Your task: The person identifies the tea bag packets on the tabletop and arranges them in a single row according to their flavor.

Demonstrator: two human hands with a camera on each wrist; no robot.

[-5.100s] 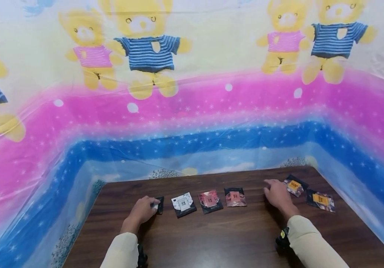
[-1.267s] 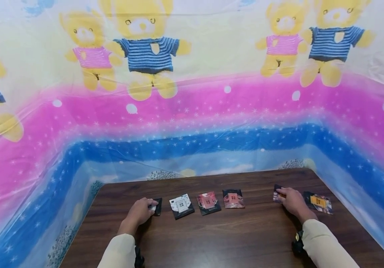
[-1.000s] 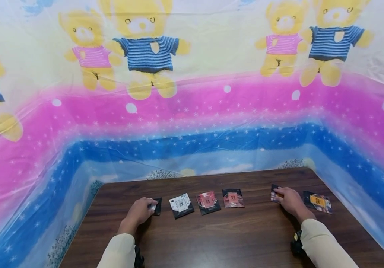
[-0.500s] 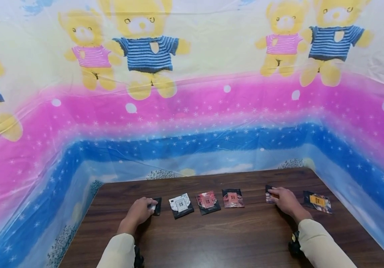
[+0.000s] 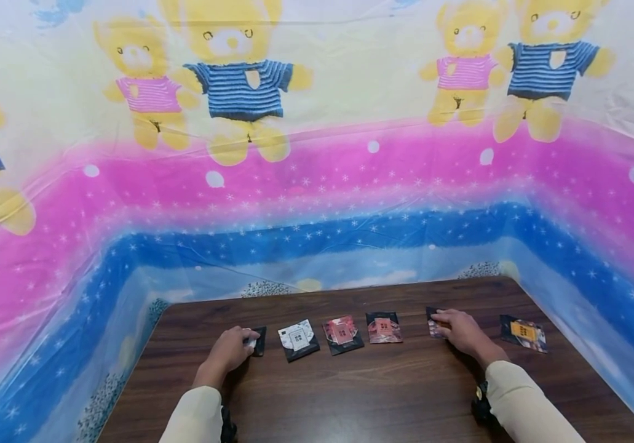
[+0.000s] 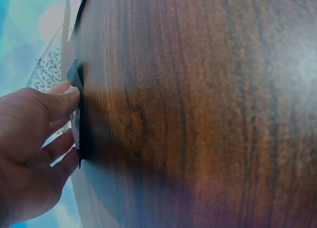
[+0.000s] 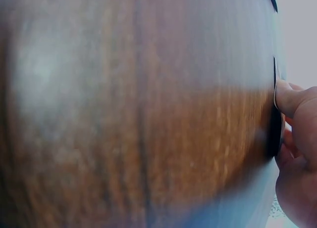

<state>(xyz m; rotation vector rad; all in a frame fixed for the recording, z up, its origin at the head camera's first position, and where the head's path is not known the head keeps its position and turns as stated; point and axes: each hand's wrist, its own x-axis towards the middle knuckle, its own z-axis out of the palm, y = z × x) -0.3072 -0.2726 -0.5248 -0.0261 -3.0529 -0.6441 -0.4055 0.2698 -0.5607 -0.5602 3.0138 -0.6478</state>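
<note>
My left hand [image 5: 230, 352] has thumb and bent fingers on a small black-and-white square packet [image 5: 260, 342] at the table's left side, covering much of it. In the left wrist view this packet [image 6: 75, 124] stands out as a thin dark edge by the fingertips. On the right, my right hand [image 5: 463, 331] grips a dark packet with an orange label [image 5: 434, 320], mostly hidden under the fingers. The right wrist view gives the thumb against that packet's edge [image 7: 275, 124]. Between the hands lie a white-and-black packet [image 5: 298, 340] and two red-and-black packets, left [image 5: 342, 335] and right [image 5: 384, 328].
Another orange-labelled packet [image 5: 524, 333] lies right of my right hand, towards the table's right edge. The dark brown wooden table [image 5: 339, 394] reaches a cloth backdrop [image 5: 317, 246] printed with bears, which surrounds it on the visible sides.
My right hand, first beside the two orange-labelled packets, has taken hold of the inner one and moved it left towards the red packets. My left hand stays on its packet.
</note>
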